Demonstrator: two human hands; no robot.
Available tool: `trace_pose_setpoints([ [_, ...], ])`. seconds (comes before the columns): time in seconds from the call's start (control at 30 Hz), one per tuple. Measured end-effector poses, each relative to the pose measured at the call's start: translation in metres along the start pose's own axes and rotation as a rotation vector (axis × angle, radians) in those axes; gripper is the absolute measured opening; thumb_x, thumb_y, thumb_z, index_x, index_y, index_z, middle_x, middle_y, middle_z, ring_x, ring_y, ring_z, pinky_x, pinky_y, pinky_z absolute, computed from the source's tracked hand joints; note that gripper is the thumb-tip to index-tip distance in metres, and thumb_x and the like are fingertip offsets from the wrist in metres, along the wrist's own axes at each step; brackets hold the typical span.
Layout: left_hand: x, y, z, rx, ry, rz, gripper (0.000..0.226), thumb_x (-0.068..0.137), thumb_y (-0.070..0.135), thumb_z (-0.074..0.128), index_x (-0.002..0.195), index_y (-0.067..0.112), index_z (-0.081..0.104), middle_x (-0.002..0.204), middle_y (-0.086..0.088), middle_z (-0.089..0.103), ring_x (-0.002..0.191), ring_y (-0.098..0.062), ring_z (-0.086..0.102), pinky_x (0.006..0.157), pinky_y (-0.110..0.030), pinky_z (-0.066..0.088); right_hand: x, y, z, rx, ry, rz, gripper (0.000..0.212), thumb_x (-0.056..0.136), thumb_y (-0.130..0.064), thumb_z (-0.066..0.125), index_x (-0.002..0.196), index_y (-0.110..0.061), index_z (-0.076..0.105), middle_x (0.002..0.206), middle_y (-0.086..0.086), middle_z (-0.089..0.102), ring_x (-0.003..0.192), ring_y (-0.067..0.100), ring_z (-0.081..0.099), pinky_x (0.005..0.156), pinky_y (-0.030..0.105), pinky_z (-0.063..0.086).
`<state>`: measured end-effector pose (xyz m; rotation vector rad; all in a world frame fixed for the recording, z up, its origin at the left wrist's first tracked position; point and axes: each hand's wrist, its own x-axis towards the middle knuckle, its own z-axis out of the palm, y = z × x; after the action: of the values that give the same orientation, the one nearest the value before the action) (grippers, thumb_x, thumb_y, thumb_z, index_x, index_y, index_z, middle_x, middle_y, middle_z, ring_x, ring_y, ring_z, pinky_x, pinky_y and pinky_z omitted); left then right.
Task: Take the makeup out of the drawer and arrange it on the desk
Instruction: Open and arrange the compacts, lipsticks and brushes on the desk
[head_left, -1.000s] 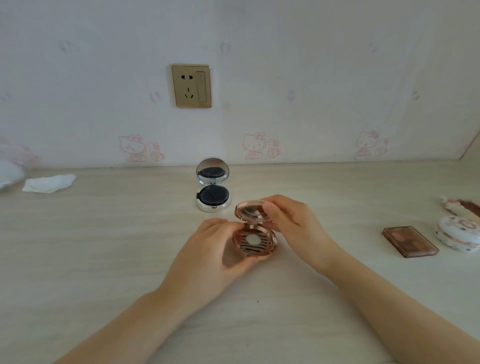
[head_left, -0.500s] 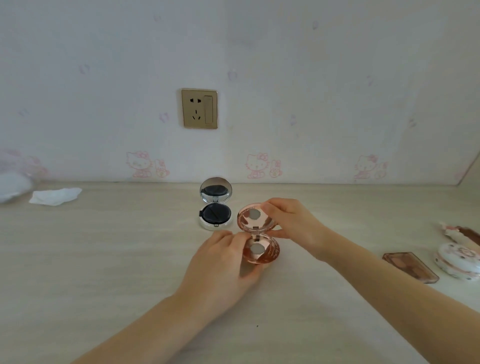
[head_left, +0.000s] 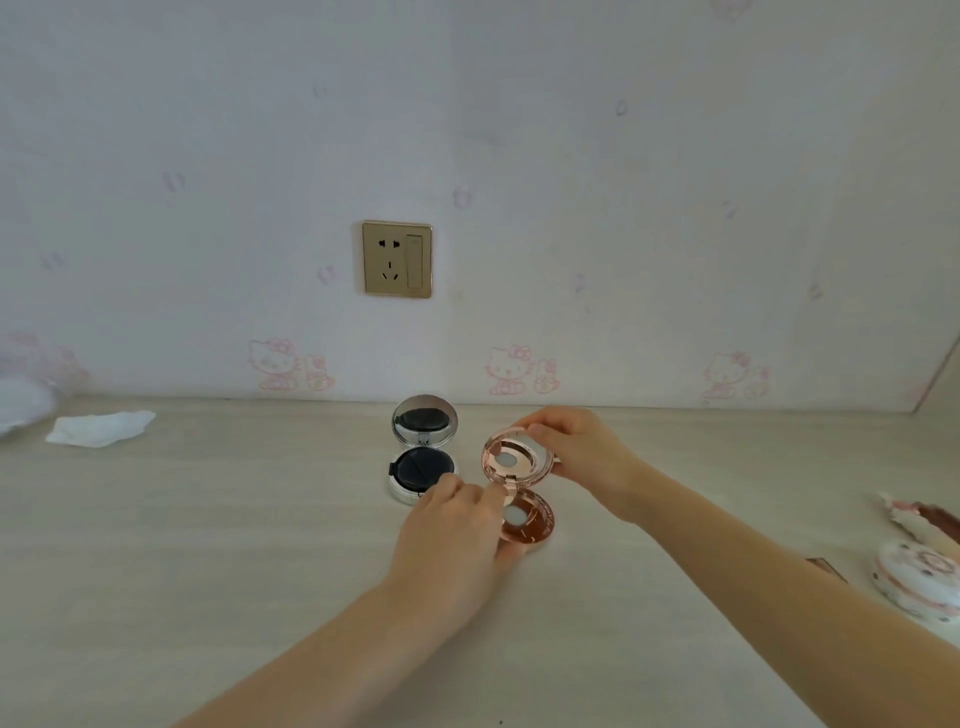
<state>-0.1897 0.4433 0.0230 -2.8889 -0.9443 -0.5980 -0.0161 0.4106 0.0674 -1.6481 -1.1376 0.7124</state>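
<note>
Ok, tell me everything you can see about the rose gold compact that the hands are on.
The rose gold compact is round, glossy and metallic-looking, hinged open on the pale wooden desk. Its lid stands tilted up toward the wall, its mirror reflecting the pale centre of the base. The base lies flat, coppery with a light round middle. The right hand pinches the lid's rim; the left hand holds the base. It sits just right of the silver compact, apparently not touching it.

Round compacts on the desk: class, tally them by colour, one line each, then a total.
Silver compact, open: 1
Rose-gold compact, open, held by the left hand and the right hand: 1
White floral compact, closed: 1
Total: 3
</note>
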Motion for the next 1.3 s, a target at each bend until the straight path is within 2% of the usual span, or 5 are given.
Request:
trace_pose_setpoints([
  [0.3,0.016,-0.001,0.016,0.052,0.017,-0.037,0.049,0.092,0.049,0.039,0.130,0.020,0.048,0.128,0.002,0.059,0.136,-0.019,0.031,0.112,-0.028,0.020,0.023,0.002,0.002,-0.046,0.012,-0.012,0.025,0.095,-0.012,0.048,0.096,-0.018,0.072,0.100,-0.001,0.071,0.100,0.016,0.064,0.098,0.042,0.049],
  [0.8,0.019,-0.001,0.026,0.036,0.026,-0.041,0.053,0.095,0.055,0.038,0.129,0.018,0.051,0.130,0.003,0.059,0.135,-0.018,0.031,0.108,-0.025,0.022,0.027,0.016,0.005,-0.049,0.112,0.030,0.019,0.096,-0.028,0.052,0.098,-0.019,0.069,0.093,-0.005,0.068,0.097,0.018,0.064,0.098,0.043,0.049],
  [0.97,0.017,-0.002,0.026,0.015,0.039,-0.025,0.048,0.095,0.053,0.041,0.127,0.019,0.053,0.125,0.006,0.060,0.130,-0.016,0.035,0.103,-0.025,0.025,-0.003,0.031,0.010,-0.230,0.322,0.024,0.037,0.096,-0.023,0.045,0.132,-0.015,0.050,0.127,0.000,0.059,0.109,0.011,0.053,0.089,0.020,0.037],
  [1.2,0.020,-0.001,0.026,0.040,0.047,-0.001,0.046,0.097,0.049,0.042,0.126,0.015,0.054,0.120,-0.001,0.063,0.128,-0.021,0.038,0.104,-0.026,0.026,-0.052,0.051,0.018,-0.599,0.074,-0.283,0.023,0.092,-0.013,0.050,0.112,-0.022,0.055,0.104,-0.009,0.061,0.101,0.015,0.057,0.073,0.003,0.032],
  [1.3,0.023,-0.001,0.023,0.087,0.045,0.003,0.044,0.097,0.044,0.045,0.121,0.010,0.058,0.117,-0.005,0.063,0.125,-0.024,0.042,0.104,-0.029,0.029,-0.046,0.050,0.018,-0.666,0.060,-0.347,0.030,0.095,-0.016,0.051,0.125,-0.017,0.054,0.118,-0.003,0.059,0.108,0.014,0.054,0.082,0.007,0.030],
])
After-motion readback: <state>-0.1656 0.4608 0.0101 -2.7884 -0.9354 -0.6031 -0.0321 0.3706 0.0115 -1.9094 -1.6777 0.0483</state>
